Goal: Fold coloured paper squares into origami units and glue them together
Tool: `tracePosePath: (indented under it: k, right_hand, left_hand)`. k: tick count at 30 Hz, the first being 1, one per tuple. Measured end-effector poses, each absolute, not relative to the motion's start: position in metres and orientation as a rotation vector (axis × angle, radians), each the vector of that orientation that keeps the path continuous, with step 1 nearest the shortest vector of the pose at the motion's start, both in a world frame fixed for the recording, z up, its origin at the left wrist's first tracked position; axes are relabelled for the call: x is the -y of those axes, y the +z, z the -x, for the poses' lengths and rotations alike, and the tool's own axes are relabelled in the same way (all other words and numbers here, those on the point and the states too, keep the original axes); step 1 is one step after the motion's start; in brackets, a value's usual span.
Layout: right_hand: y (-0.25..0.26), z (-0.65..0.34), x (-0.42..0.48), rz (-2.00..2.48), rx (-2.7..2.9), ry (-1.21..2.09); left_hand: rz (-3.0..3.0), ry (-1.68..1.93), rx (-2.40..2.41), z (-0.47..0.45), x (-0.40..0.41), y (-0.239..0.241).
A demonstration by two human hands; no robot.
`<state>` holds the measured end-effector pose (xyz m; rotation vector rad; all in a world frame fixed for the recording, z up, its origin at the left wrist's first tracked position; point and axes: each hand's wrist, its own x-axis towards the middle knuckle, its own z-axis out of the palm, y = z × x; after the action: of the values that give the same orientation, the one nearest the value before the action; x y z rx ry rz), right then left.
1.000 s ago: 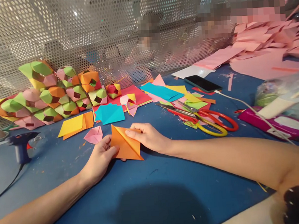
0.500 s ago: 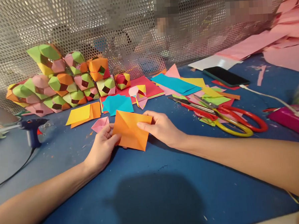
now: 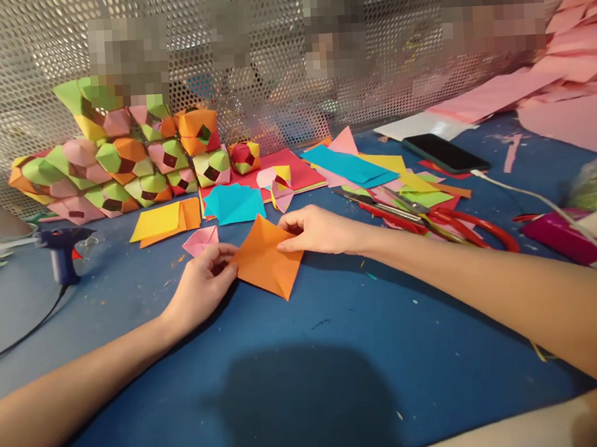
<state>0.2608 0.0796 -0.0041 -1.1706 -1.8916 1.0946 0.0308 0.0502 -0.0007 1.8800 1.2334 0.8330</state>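
An orange paper square (image 3: 267, 258) lies flat on the blue table (image 3: 310, 356), turned like a diamond. My left hand (image 3: 202, 285) pinches its left corner with thumb and fingers closed. My right hand (image 3: 319, 230) pinches its right upper corner. A small folded pink piece (image 3: 200, 240) sits just above my left hand. A cyan folded sheet (image 3: 233, 203) and a yellow and orange sheet (image 3: 165, 220) lie behind it.
A pile of folded paper cubes (image 3: 120, 166) leans on the perforated metal screen (image 3: 270, 65). Red and yellow scissors (image 3: 428, 220) and loose coloured sheets lie right of centre. A phone (image 3: 442, 152) with cable, a blue glue gun (image 3: 62, 252) and pink paper scraps (image 3: 561, 83) surround the work area.
The orange paper was opened from a folded triangle into a flat square, then turned to a diamond. Both hands shifted up the table with it.
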Motion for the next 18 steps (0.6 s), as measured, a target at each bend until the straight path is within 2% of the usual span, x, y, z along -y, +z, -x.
tracePosePath:
  k: [7,11,18]
  right_hand:
    - [-0.015,-0.251,-0.071,1.092,1.822,1.029]
    - [-0.019,-0.250,-0.065,1.051,1.914,0.701]
    - [-0.027,-0.264,-0.052,0.650,2.299,0.175]
  left_hand:
    - [-2.143,0.702,-1.299,-0.027,-0.050,-0.004]
    - [-2.169,0.693,-1.309,-0.028,-0.049,-0.004]
    - [-2.204,0.682,-1.299,-0.026,-0.051,-0.005]
